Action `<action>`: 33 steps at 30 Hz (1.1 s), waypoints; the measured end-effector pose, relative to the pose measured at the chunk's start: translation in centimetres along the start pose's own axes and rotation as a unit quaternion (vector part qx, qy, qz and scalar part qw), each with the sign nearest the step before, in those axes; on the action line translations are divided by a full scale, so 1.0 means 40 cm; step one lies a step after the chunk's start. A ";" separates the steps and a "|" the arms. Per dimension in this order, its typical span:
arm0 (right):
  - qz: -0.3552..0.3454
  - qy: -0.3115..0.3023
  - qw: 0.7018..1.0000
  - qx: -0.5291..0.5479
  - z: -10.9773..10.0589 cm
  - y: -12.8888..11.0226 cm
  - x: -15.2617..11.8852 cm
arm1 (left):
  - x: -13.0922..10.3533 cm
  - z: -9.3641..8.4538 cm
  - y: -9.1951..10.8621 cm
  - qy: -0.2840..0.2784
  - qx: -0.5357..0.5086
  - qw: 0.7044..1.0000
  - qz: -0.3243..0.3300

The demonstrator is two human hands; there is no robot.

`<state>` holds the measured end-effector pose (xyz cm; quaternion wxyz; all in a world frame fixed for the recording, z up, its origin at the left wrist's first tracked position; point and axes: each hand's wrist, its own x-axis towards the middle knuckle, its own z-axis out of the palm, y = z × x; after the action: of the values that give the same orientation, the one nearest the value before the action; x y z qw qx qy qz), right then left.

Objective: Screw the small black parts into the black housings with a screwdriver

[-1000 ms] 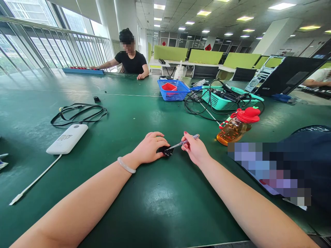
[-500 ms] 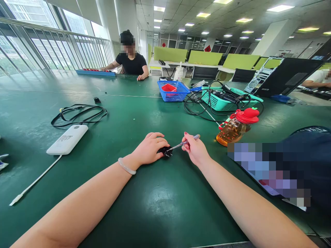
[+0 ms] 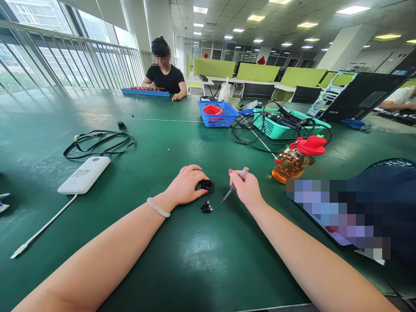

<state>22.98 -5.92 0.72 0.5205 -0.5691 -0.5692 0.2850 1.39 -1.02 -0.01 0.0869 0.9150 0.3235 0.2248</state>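
Against the green tabletop, my left hand (image 3: pixel 186 185) grips a small hollow black plastic housing (image 3: pixel 208 186) between thumb and fingers. Its open cavity faces up, and my fingers cover its left part. Just below it on the table lies a black insert with metal pins (image 3: pixel 206 207), apart from both hands. My right hand (image 3: pixel 246 189) is closed around a slim screwdriver (image 3: pixel 232 189) with a clear handle. The blade slants down to the left, its tip a little right of the housing and the insert and touching neither.
A white power bank (image 3: pixel 85 175) with a cable and a black cord (image 3: pixel 100 145) lie to the left. A red-lidded bottle (image 3: pixel 289 164), a blue basket (image 3: pixel 218 120) and a green basket of cables (image 3: pixel 276 130) stand right of centre. Across the table, a person (image 3: pixel 165 78) sits behind a blue tray (image 3: pixel 146 92).
The pinned insert has come out of the black housing onto the table. My screwdriver has swung away to the right. Across the table, the blue tray has slid right.
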 end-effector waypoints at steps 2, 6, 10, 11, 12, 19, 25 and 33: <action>-0.033 0.021 0.999 -0.012 -0.005 -0.013 -0.010 | 0.003 0.001 -0.004 -0.008 -0.002 1.000 -0.021; -0.075 0.019 0.997 -0.014 -0.002 -0.030 -0.029 | 0.007 0.002 -0.006 -0.023 -0.006 0.999 -0.047; -0.115 -0.014 0.992 -0.049 0.005 -0.029 -0.036 | 0.008 0.006 -0.008 -0.034 -0.013 0.998 -0.045; -0.128 -0.023 0.990 -0.062 0.006 -0.028 -0.036 | 0.008 0.007 -0.009 -0.037 -0.014 0.998 -0.045; -0.141 -0.033 0.987 -0.076 0.006 -0.026 -0.035 | 0.008 0.008 -0.010 -0.039 -0.015 0.998 -0.045; -0.264 -0.126 0.933 -0.209 0.010 -0.032 -0.042 | 0.008 0.012 -0.014 -0.049 -0.023 0.997 -0.058; -0.363 -0.220 0.869 -0.255 0.011 -0.041 -0.046 | 0.006 0.009 -0.015 -0.036 -0.029 0.996 -0.071; -0.070 -0.014 0.997 -0.009 -0.007 -0.004 -0.008 | 0.007 0.006 -0.016 -0.055 -0.035 0.995 -0.077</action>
<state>23.11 -6.33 0.87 0.5263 -0.5282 -0.6174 0.2508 1.34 -0.36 -0.31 0.1534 0.8948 0.3798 0.1775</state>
